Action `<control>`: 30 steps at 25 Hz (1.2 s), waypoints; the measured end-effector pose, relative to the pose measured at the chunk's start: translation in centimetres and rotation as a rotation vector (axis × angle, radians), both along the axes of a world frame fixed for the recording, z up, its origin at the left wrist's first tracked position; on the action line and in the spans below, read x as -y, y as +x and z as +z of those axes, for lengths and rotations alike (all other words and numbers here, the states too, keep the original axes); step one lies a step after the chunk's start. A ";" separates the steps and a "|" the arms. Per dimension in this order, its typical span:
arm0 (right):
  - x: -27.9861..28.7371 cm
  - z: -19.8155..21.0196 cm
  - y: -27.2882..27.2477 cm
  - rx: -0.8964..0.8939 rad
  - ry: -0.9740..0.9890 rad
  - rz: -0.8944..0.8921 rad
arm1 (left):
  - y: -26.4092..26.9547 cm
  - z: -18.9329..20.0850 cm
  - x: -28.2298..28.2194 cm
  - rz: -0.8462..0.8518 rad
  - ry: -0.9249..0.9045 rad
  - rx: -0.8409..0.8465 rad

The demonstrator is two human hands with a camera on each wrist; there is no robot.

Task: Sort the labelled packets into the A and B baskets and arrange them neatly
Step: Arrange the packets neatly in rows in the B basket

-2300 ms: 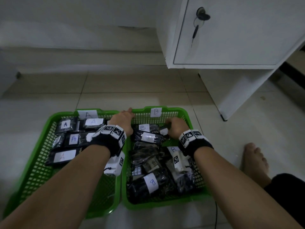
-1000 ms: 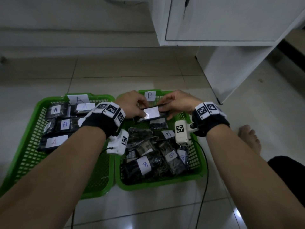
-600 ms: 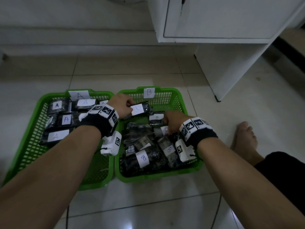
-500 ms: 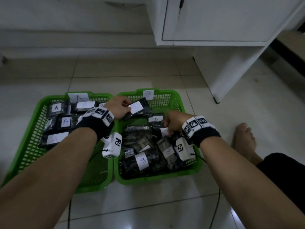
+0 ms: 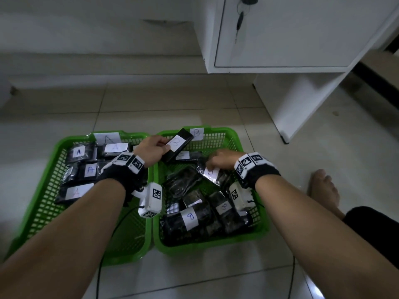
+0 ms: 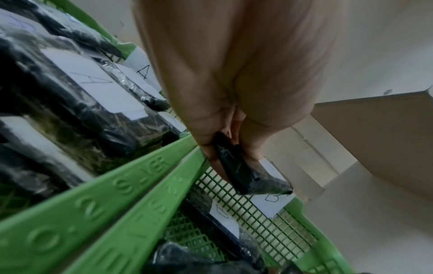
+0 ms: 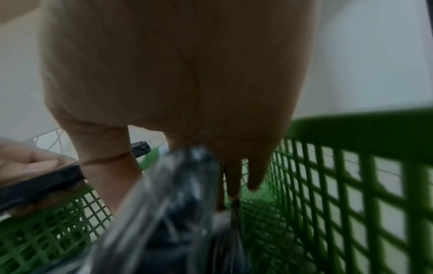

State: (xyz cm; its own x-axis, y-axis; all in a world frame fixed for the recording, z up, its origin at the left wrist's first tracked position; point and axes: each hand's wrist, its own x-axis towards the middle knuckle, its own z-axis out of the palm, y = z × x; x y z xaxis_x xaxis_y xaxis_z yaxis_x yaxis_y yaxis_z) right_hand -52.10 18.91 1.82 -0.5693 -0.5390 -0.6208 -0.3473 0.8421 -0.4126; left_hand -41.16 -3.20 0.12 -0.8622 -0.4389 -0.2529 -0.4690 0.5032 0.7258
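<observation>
My left hand [image 5: 152, 150] pinched a B packet [image 5: 178, 144] by its end over the B basket [image 5: 233, 137], my right hand [image 5: 222, 160] clamped on another [image 5: 210, 174] there (light, slick, crinkly film, I judged; best gripped at the edges).

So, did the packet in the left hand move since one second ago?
Yes. The B packet was held by both hands over the middle of the B basket; now the left hand alone holds it, nearer that basket's far-left corner.
</observation>
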 end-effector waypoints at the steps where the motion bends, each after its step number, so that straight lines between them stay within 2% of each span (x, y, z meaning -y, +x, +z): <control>1: -0.1 0.0 0.0 0.017 0.003 -0.007 | 0.0 -0.1 0.1 -0.002 0.000 -0.008; 5: -0.2 0.2 -0.9 0.060 -0.017 -0.013 | 0.0 -0.6 0.4 -0.003 0.007 -0.026; 10: 2.5 -1.0 -0.1 -0.001 -0.193 -0.130 | -0.1 -0.5 0.3 0.007 0.034 -0.045; 15: 3.3 -1.3 -0.3 -0.075 -0.237 -0.030 | -0.2 -0.8 0.5 -0.010 0.039 -0.041; 18: 2.4 -0.4 -1.2 -0.104 -0.266 -0.162 | -0.3 -0.8 0.4 -0.020 0.037 -0.037; 20: 1.9 1.0 -2.1 -0.161 -0.252 -0.249 | -0.3 -0.7 0.2 -0.014 0.034 -0.047; 25: 2.0 3.2 -4.1 -0.504 0.003 -0.094 | 0.0 -0.7 0.1 -0.017 0.041 -0.049; 27: 2.2 2.7 -4.2 -0.557 0.064 -0.035 | 0.0 -0.7 0.2 -0.013 0.056 -0.049; 30: 2.3 1.6 -4.4 -0.555 0.042 -0.019 | 0.1 -0.9 0.4 -0.008 0.080 -0.051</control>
